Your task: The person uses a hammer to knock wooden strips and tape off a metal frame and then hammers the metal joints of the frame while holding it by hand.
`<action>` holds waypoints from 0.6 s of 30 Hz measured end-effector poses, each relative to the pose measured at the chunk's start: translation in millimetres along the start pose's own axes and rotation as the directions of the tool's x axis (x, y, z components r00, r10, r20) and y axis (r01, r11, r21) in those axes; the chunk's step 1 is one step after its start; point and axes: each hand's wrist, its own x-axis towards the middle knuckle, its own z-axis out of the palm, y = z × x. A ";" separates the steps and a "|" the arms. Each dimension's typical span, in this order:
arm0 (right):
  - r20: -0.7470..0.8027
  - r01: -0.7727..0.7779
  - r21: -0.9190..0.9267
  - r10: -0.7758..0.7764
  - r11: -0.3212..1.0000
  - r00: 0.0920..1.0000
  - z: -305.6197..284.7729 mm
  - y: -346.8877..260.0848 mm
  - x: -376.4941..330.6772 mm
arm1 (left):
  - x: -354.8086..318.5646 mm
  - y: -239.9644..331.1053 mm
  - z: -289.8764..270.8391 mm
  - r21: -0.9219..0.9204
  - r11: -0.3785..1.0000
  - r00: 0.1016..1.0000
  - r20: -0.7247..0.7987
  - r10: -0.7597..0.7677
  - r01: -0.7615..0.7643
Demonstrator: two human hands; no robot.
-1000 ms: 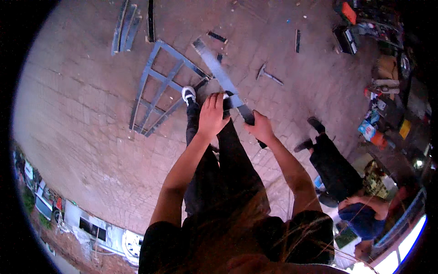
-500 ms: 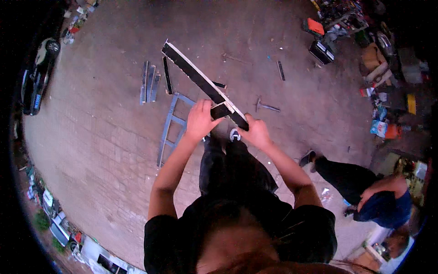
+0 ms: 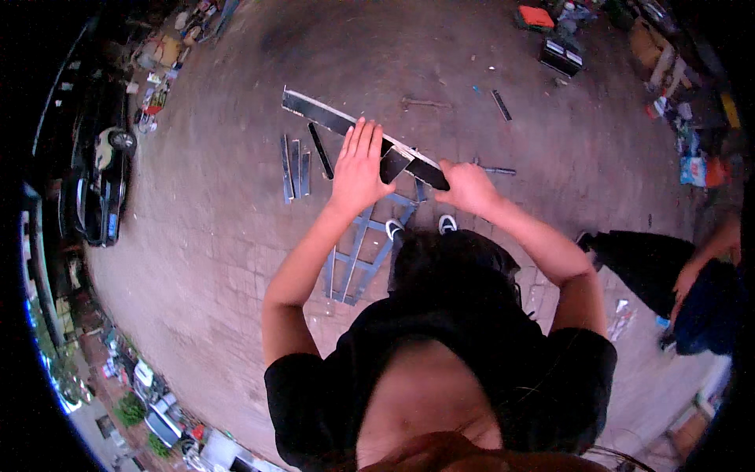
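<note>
A long black plank with pale, rough edges is held slanting above the floor before me. A short black piece lies across it, meeting it at an angle. My left hand lays its fingers over the plank's middle, its thumb by the short piece. At the near right end my right hand grips the plank. A blue-grey ladder-like frame rests on the floor below, near my shoes. Just beyond my right hand lies a hammer, its head partly hidden.
Several narrow strips and a black strip lie left of the plank. Farther off are another hammer and a small dark strip. A person is at the right. A car stands far left; clutter lines the edges.
My left hand has moved from the short piece onto the plank, fingers now extended over it. The plank slants less steeply. My view has shifted, and the ladder-like frame now shows nearer my feet.
</note>
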 end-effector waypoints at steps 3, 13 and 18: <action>0.017 0.025 0.039 -0.025 0.999 1.000 -6.6 4.2 -3.8 | 1.1 4.6 2.5 0.016 1.000 0.997 0.075 0.000 -0.001; -0.097 0.048 0.147 -0.034 0.988 0.995 1.5 15.0 -0.9 | -2.5 22.9 8.9 0.011 0.990 0.989 -0.017 -0.144 0.144; -0.314 0.046 0.181 0.013 0.982 0.949 -11.5 10.9 1.3 | 16.5 27.1 9.0 -0.027 0.974 0.920 -0.324 -0.222 0.226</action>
